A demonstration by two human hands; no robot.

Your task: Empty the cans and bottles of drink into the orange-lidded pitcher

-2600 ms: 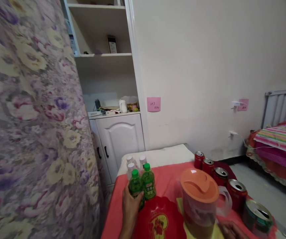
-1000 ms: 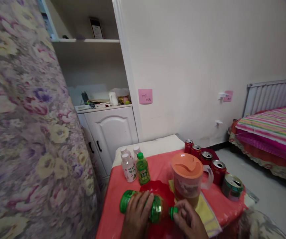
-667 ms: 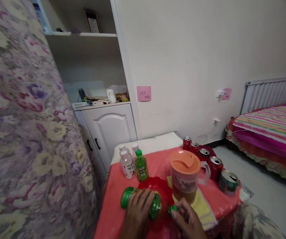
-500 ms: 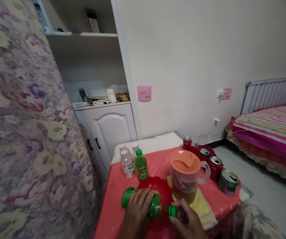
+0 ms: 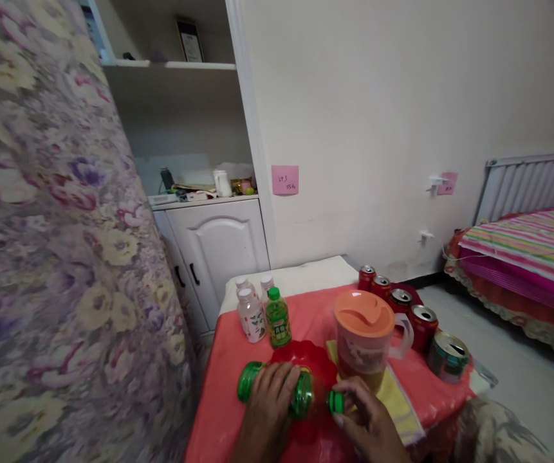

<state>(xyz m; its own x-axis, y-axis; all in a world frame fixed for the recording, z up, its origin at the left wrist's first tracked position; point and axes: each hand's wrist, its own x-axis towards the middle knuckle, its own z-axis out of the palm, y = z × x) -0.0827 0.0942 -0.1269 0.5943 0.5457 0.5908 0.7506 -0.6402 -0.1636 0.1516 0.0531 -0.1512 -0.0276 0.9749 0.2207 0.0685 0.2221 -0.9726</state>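
A green plastic bottle [image 5: 300, 391] lies on its side over a red plate [image 5: 318, 364] on the pink-covered table [image 5: 219, 399]. My left hand [image 5: 267, 411] is wrapped round the bottle's body. The fingers of my right hand [image 5: 368, 421] are pinched on its green cap [image 5: 336, 402]. Behind the plate stand another green bottle [image 5: 277, 317] and several clear white-capped bottles [image 5: 251, 314].
An orange-lidded pitcher [image 5: 366, 337] stands on a yellow cloth [image 5: 399, 402] right of the plate. Several opened cans [image 5: 424, 325] line the table's right edge. A flowered curtain [image 5: 59, 257] hangs on the left; a white cabinet [image 5: 216, 247] and a bed [image 5: 527, 257] lie beyond.
My left hand took a green bottle from the group at the back and laid it on its side over the red plate. My right hand came onto its cap and stays there.
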